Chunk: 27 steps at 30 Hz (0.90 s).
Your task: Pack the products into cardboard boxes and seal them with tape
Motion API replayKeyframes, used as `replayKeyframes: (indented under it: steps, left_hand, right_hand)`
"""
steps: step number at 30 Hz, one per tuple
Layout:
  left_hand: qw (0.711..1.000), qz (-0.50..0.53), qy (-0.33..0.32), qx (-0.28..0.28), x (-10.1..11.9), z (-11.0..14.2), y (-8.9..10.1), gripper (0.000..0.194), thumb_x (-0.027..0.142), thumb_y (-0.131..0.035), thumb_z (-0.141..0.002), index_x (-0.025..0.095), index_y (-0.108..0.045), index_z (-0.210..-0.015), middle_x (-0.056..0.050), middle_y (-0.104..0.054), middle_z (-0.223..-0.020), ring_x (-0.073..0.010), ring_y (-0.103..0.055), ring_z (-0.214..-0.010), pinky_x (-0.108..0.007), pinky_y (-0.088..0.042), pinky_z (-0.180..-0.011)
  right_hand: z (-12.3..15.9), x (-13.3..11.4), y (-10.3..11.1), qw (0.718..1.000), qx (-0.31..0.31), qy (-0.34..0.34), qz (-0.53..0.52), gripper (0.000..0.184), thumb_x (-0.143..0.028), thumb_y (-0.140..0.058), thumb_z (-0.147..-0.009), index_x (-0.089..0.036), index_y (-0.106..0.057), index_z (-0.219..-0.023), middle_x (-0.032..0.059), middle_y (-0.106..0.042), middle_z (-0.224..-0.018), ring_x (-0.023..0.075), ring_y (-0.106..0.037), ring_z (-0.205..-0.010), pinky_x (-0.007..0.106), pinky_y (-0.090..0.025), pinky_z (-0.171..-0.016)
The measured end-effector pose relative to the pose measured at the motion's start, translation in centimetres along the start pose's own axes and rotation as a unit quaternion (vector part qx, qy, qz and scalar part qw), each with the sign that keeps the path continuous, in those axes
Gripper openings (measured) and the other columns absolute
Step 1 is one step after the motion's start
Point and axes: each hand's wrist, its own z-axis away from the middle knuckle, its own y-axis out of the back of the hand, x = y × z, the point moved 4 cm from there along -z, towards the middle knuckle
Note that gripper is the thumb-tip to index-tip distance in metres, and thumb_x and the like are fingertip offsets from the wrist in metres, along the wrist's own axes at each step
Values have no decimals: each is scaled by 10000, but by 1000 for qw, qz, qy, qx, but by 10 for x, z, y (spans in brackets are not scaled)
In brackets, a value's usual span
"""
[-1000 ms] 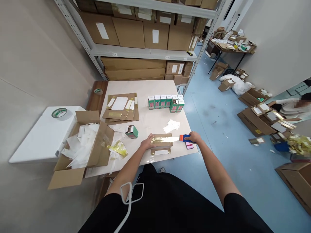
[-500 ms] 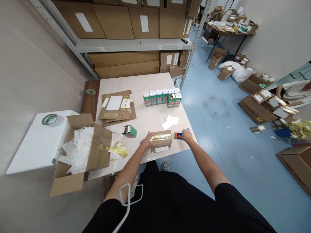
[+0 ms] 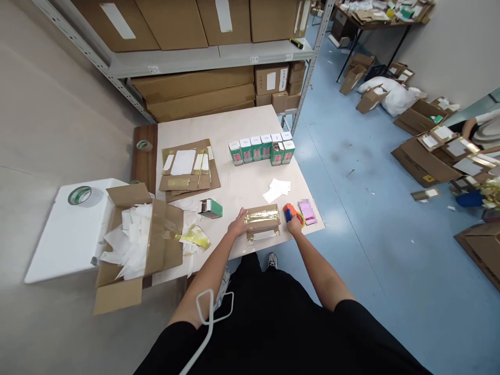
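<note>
A small cardboard box [image 3: 262, 214] lies near the table's front edge, with shiny tape along its top and a flap with a white strip on the near side. My left hand [image 3: 237, 224] holds the box's left end, fingers over the edge. In my right hand [image 3: 294, 226] is an orange and blue tape dispenser [image 3: 289, 212] with a yellow roll, just right of the box and apart from it. A pink, partly blurred item [image 3: 307, 212] lies right of the dispenser. White paper slips [image 3: 277, 189] rest behind the box.
Green and white small boxes [image 3: 255, 150] stand in a row at the back; another green box [image 3: 211, 208] lies left. Flattened cardboard [image 3: 187, 182] sits behind it. An open carton [image 3: 164, 245] of white paper stands at the left edge. A shelf rack [image 3: 179, 61] rises behind the table.
My right hand has drawn left and turned the tape dispenser, uncovering the pink item. My left hand stays on the box. The camera view has tilted down slightly.
</note>
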Motion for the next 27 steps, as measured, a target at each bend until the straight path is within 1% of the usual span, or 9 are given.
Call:
replayKeyframes:
  steps: [2, 6, 8, 12, 15, 17, 19, 22, 27]
  left_hand:
    - [1000, 3, -1, -1, -2, -1, 0, 1099, 508, -796, -821, 328, -135, -1680, -74, 38, -1771, -345, -334, -1556, -402, -467, -1133]
    - [999, 37, -27, 11, -1, -3, 0, 1102, 524, -802, -824, 249, -165, -1681, -107, 41, -1770, -324, -241, -1594, -382, -368, -1224]
    - [997, 62, -25, 41, 3, -5, -1, 994, 552, -714, -897, 224, -193, -1676, -103, -23, -1772, -294, -191, -1610, -362, -301, -1264]
    - [985, 87, 25, 149, 11, -6, -10, 710, 534, -444, -1045, 264, -232, -1666, -50, -174, -1757, -244, -219, -1603, -348, -283, -1275]
    - [969, 121, 73, 201, 13, -4, -22, 784, 513, -485, -1029, 285, -120, -1684, -32, -162, -1761, -251, -191, -1610, -373, -318, -1263]
    - [954, 193, 119, 197, 8, -4, -30, 871, 528, -554, -998, 273, -85, -1686, -65, -226, -1744, -271, -230, -1599, -398, -349, -1248]
    - [931, 294, 145, 161, 1, -7, -37, 857, 548, -609, -972, 242, -207, -1663, -120, -395, -1667, -298, -390, -1528, -407, -425, -1190]
    - [900, 399, 126, 123, -8, -15, -39, 741, 579, -705, -909, 191, -495, -1504, -170, -592, -1497, -321, -595, -1347, -399, -512, -1079]
    - [888, 420, 125, 140, -13, -24, -36, 726, 571, -842, -782, 172, -623, -1348, -179, -675, -1376, -334, -649, -1266, -406, -506, -1057]
  right_hand:
    - [4, -8, -9, 999, -37, 4, -28, 547, -409, -478, -1019, -122, -487, -1485, 214, -665, -1327, 295, -682, -1184, 349, -529, -923]
    - [7, -28, -2, 995, 21, 24, -92, 585, -495, -258, -1079, -159, -431, -1527, 178, -645, -1375, 277, -600, -1304, 332, -485, -1019]
    - [8, -42, -1, 988, 2, 68, -140, 601, -534, -208, -1083, -186, -453, -1508, 154, -656, -1367, 266, -589, -1319, 319, -479, -1029]
    - [12, -62, -8, 981, -49, 99, -157, 565, -551, -371, -1055, -162, -469, -1453, 173, -648, -1372, 300, -612, -1276, 348, -493, -1010]
    - [13, -62, -13, 988, -41, 64, -136, 588, -527, -434, -1034, -138, -398, -1474, 209, -574, -1457, 318, -613, -1270, 375, -496, -1007]
    - [11, -61, -15, 988, -53, 49, -134, 592, -524, -452, -1026, -145, -384, -1476, 215, -551, -1481, 324, -619, -1266, 386, -497, -1012]
    - [8, -61, -13, 987, -60, 38, -142, 605, -512, -490, -1010, -140, -386, -1475, 220, -557, -1473, 336, -614, -1276, 398, -489, -1029]
    - [1, -61, -11, 983, -72, 21, -169, 682, -476, -558, -972, -110, -360, -1512, 229, -570, -1463, 354, -588, -1315, 414, -472, -1060]
    - [-5, -65, -10, 979, -51, 52, -189, 867, -420, -628, -905, -106, -246, -1617, 225, -555, -1492, 338, -569, -1343, 403, -486, -1049]
